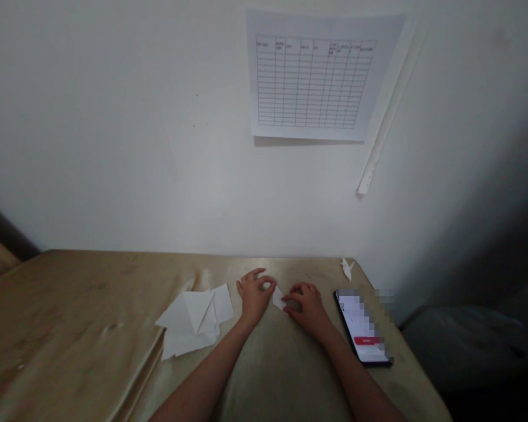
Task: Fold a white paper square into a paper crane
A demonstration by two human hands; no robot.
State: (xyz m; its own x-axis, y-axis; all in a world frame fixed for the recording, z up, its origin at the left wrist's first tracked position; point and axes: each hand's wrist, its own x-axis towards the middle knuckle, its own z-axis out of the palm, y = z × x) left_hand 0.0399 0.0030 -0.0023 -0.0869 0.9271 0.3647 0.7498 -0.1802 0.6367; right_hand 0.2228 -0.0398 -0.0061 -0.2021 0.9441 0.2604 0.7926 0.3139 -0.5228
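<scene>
A small folded piece of white paper [278, 298] is held between my two hands, just above or on the tabletop. My left hand [256, 293] pinches its upper left corner between thumb and forefinger, the other fingers raised. On the paper's right side, my right hand [305, 306] grips the edge with thumb and fingertips, which cover part of it. To the left lies a loose pile of white paper sheets [193, 322], some creased. A white folded paper crane [347, 268] rests near the table's far right corner.
A phone [363, 328] with a lit screen lies right of my right forearm. The table [92, 310] has a wrinkled tan cover and meets a white wall. On the wall hangs a printed table sheet [310, 82], beside a white strip [387, 117]. A dark bulky shape fills the lower right.
</scene>
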